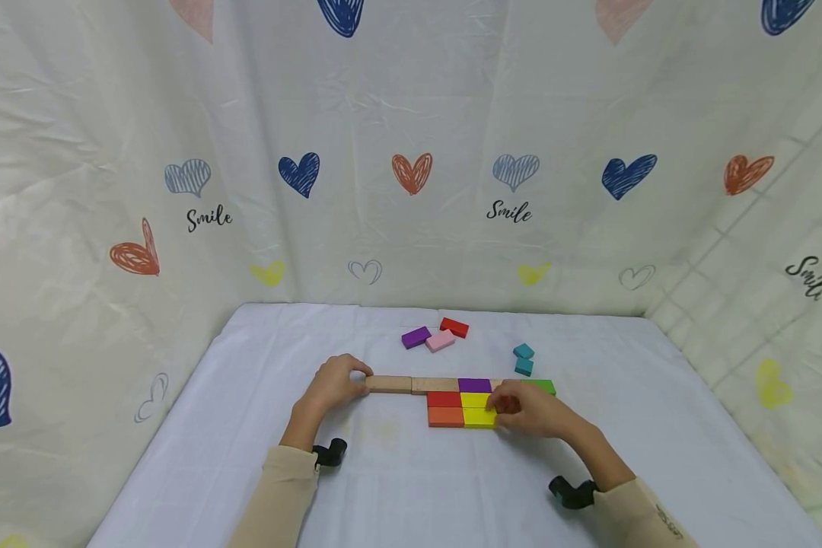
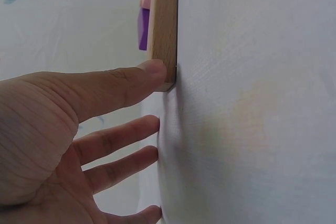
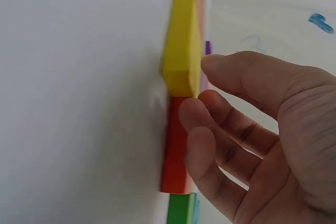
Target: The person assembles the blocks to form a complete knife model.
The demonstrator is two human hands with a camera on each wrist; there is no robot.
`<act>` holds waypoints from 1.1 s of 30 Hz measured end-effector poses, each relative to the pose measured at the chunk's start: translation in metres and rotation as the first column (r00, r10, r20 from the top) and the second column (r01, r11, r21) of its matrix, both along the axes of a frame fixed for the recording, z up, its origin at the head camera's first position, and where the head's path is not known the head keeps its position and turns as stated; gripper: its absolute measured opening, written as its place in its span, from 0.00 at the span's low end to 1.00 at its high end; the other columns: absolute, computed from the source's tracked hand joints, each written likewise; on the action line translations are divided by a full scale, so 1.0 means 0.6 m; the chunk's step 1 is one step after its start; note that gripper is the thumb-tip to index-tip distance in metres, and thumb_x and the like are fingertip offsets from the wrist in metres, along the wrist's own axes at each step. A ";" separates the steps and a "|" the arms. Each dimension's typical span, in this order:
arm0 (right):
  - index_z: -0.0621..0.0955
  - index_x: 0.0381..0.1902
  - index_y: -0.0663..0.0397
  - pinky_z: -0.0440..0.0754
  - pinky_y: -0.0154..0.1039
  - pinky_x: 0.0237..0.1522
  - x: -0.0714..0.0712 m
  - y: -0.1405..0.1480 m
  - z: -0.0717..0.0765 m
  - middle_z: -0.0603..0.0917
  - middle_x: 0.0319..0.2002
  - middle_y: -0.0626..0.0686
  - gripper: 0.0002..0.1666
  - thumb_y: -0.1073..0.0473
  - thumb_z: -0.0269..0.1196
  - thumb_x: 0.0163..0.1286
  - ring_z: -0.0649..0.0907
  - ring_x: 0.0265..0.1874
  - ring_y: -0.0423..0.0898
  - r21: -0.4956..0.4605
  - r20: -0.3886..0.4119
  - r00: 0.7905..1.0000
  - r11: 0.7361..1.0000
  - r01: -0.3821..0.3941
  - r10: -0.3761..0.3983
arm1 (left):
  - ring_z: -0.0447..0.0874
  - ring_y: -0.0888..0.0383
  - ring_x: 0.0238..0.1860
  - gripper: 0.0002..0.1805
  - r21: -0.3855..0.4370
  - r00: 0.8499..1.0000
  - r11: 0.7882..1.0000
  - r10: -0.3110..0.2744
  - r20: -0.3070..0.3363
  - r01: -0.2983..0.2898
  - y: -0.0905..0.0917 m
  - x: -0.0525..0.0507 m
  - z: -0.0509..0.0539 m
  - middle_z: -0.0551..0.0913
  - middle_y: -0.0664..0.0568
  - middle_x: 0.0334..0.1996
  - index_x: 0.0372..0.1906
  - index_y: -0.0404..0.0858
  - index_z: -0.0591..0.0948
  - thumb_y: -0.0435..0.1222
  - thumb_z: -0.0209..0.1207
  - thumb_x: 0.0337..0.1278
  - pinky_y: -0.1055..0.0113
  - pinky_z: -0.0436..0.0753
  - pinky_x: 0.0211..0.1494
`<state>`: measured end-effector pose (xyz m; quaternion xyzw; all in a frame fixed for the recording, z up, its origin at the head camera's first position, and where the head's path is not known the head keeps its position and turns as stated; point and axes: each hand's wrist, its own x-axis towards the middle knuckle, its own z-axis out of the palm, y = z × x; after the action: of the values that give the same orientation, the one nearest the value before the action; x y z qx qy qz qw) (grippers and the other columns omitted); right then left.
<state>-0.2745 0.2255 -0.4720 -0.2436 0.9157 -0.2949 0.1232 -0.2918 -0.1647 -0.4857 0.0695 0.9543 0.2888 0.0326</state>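
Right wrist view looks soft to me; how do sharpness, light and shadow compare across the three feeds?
Right wrist: yellow block soft-edged, broad grey shadow on the cloth; left wrist: dim, though grain on the wooden block reads, with a soft shadow past its end; head: fairly even light, no harsh glare, leftmost red heart warped, by lens or fabric unclear.

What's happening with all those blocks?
A person is handling colorful blocks on a white cloth. The left hand pinches the end of a plain wooden block, at the left end of a long row. The right hand is beside a yellow block, but I can't tell whether it touches it. Behind the row, a purple block, a pink block and a red block lie loose, with two teal blocks farther right.
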 end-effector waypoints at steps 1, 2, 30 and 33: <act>0.85 0.46 0.49 0.82 0.30 0.34 -0.003 0.000 0.004 0.82 0.35 0.45 0.12 0.59 0.72 0.64 0.78 0.36 0.44 -0.015 -0.005 1.000 1.000 0.007 -0.007 | 0.79 0.44 0.65 0.14 0.000 1.000 1.000 0.000 -0.001 0.000 0.000 0.000 0.000 0.85 0.47 0.58 0.48 0.47 0.90 0.35 0.72 0.55 0.43 0.75 0.68; 0.85 0.46 0.49 0.82 0.31 0.33 -0.007 0.001 0.007 0.82 0.35 0.45 0.12 0.59 0.72 0.65 0.78 0.36 0.44 -0.027 -0.019 1.000 0.999 0.018 -0.018 | 0.79 0.44 0.65 0.14 0.001 1.000 1.000 0.000 -0.001 0.000 0.000 0.000 0.000 0.85 0.47 0.58 0.48 0.47 0.90 0.35 0.72 0.55 0.44 0.75 0.68; 0.74 0.72 0.45 0.87 0.40 0.45 -0.190 -0.095 0.019 0.73 0.69 0.56 0.34 0.58 0.69 0.69 0.83 0.43 0.49 -0.051 0.098 0.992 0.995 0.087 -0.082 | 0.80 0.43 0.64 0.14 0.009 1.000 1.000 -0.014 -0.020 0.015 0.000 -0.001 -0.003 0.86 0.46 0.56 0.47 0.45 0.90 0.34 0.73 0.54 0.42 0.76 0.67; 0.73 0.73 0.44 0.87 0.40 0.45 -0.201 -0.101 0.010 0.70 0.72 0.56 0.36 0.59 0.69 0.69 0.82 0.46 0.50 -0.057 0.119 0.991 0.996 0.063 -0.056 | 0.79 0.43 0.64 0.13 0.019 1.000 1.000 -0.013 -0.021 0.014 0.000 0.001 -0.002 0.86 0.47 0.57 0.47 0.46 0.91 0.35 0.73 0.55 0.42 0.75 0.67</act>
<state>-0.3950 0.1651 -0.4660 -0.2021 0.9045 -0.3398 0.1602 -0.2914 -0.1649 -0.4869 0.0792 0.9513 0.2968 0.0240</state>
